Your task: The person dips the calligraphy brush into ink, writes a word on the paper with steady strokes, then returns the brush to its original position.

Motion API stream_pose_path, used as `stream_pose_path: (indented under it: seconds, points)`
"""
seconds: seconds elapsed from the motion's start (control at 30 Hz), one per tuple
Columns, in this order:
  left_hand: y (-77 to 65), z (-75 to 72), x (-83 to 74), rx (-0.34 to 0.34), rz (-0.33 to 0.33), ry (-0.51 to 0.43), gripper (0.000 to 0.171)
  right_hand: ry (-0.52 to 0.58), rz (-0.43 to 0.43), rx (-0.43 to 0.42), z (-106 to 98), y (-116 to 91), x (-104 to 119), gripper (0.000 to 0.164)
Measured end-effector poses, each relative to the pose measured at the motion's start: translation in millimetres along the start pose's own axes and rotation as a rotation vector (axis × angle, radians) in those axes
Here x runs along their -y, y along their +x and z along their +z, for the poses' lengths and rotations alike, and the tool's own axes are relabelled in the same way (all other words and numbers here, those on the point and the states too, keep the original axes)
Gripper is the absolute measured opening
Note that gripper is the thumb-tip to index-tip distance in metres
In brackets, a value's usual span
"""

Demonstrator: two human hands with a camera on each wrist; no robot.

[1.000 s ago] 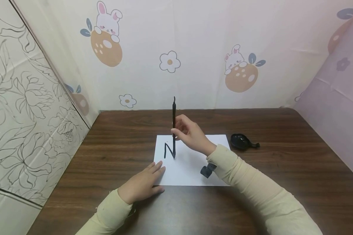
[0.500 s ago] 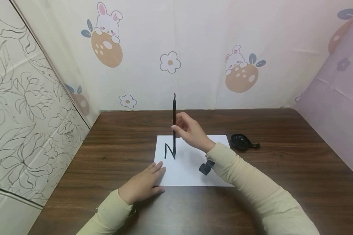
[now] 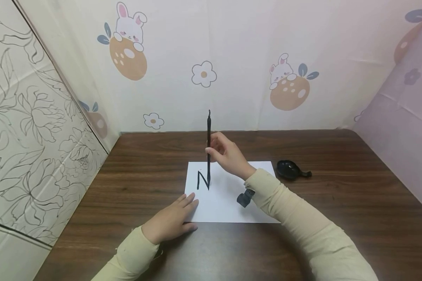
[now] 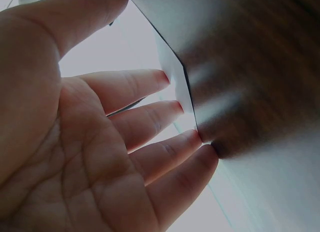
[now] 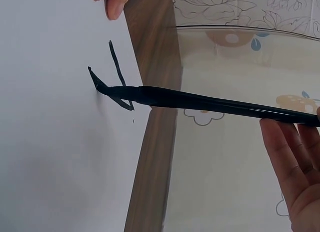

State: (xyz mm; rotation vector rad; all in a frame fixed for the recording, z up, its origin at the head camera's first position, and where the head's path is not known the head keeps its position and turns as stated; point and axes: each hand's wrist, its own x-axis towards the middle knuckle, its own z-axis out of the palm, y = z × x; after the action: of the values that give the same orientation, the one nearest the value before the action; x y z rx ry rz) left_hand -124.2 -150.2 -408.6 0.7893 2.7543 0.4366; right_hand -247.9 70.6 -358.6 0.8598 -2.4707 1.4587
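Note:
My right hand [image 3: 228,155] pinches a black ink brush [image 3: 209,132] by its handle between thumb and fingers. The brush stands nearly upright, tip down on the white sheet of paper [image 3: 228,207]. In the right wrist view the bristles [image 5: 102,88] bend on the paper, over the black strokes [image 5: 117,67] of an N-like shape. Part of those strokes is hidden behind the brush. My left hand [image 3: 170,218] lies flat with fingers spread at the paper's left edge; in the left wrist view its fingertips [image 4: 190,137] touch the sheet's border.
A small black leaf-shaped dish [image 3: 287,169] with a short handle sits right of the paper. The brown wooden table [image 3: 144,168] runs back to a patterned wall cloth [image 3: 239,47]. A black device [image 3: 245,198] is strapped to the right wrist.
My right hand and the brush have moved slightly away from me, the tip shifting up from the lower end of the strokes. The left hand stays in place.

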Motion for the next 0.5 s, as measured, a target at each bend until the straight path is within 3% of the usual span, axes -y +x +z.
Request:
stream_pose_path:
  seconds: [0.5]
  points:
    - [0.6, -0.8, -0.5, 0.011, -0.009, 0.000, 0.067, -0.008, -0.011, -0.029, -2.2, 6.9, -6.0, 0.026]
